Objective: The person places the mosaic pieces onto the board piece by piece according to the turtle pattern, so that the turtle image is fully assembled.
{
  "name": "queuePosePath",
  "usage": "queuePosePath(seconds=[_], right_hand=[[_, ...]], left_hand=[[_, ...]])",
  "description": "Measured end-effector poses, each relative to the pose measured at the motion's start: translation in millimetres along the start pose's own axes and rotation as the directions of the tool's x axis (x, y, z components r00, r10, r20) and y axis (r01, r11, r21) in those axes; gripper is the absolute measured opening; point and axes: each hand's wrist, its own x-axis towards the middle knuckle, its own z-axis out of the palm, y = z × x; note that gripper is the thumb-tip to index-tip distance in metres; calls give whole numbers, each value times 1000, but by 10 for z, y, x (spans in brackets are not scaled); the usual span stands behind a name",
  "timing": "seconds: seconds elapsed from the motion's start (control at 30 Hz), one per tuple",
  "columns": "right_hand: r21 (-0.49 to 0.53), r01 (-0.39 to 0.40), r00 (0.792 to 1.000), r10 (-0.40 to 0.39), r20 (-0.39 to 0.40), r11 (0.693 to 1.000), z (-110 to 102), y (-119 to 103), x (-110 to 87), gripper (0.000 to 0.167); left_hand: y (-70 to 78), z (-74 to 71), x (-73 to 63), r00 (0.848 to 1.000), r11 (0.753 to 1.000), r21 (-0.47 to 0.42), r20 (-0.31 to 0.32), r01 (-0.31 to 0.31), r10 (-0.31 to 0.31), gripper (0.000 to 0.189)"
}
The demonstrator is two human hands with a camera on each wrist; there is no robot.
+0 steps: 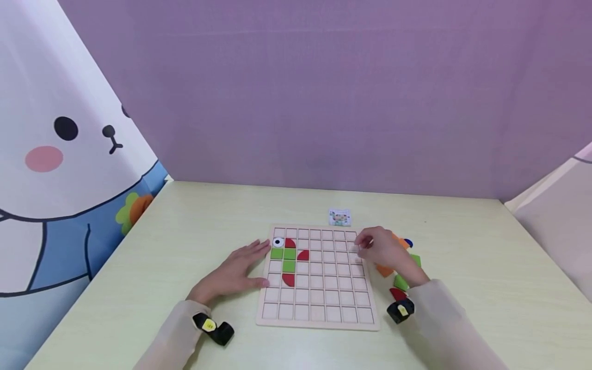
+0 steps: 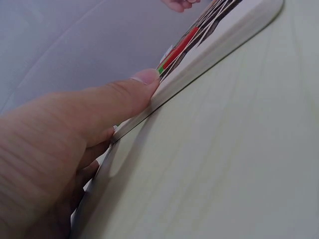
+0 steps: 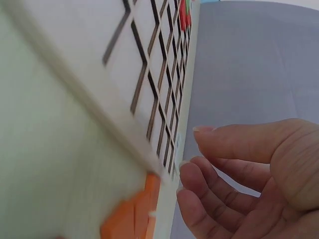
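A wooden grid board (image 1: 319, 327) lies on the table. At its upper left sit a white tile with a black eye (image 1: 278, 242), three green square tiles (image 1: 289, 266) and three red rounded tiles (image 1: 303, 255). Against the board's left edge rests my left hand (image 1: 236, 271), fingers stretched and thumb apart; the left wrist view shows the thumb touching the rim. My right hand (image 1: 381, 250) hovers by the board's right edge. In the right wrist view its fingers (image 3: 199, 181) are loosely bent, apart from the thumb, with nothing visible between them.
Right of the board, partly under my right arm, lie loose orange (image 1: 385, 270), green (image 1: 400, 282), red (image 1: 398, 294) and blue (image 1: 408, 242) pieces. A small printed card (image 1: 339, 217) lies behind the board. A purple cloth (image 1: 324, 103) hangs at the table's back.
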Motion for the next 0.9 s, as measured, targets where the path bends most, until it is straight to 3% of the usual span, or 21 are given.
queuePosePath(seconds=[0.4, 0.67, 0.9], right_hand=[[-44, -70, 998, 69, -8, 997, -160, 275, -180, 17], [-38, -47, 999, 48, 6, 998, -171, 460, -327, 23], [-21, -43, 998, 44, 34, 999, -146, 483, -436, 30]], left_hand=[[32, 16, 14, 1000, 1000, -13, 21, 18, -18, 84], [45, 10, 20, 1000, 1000, -6, 17, 15, -14, 84], [56, 6, -2, 1000, 1000, -7, 12, 15, -15, 84]])
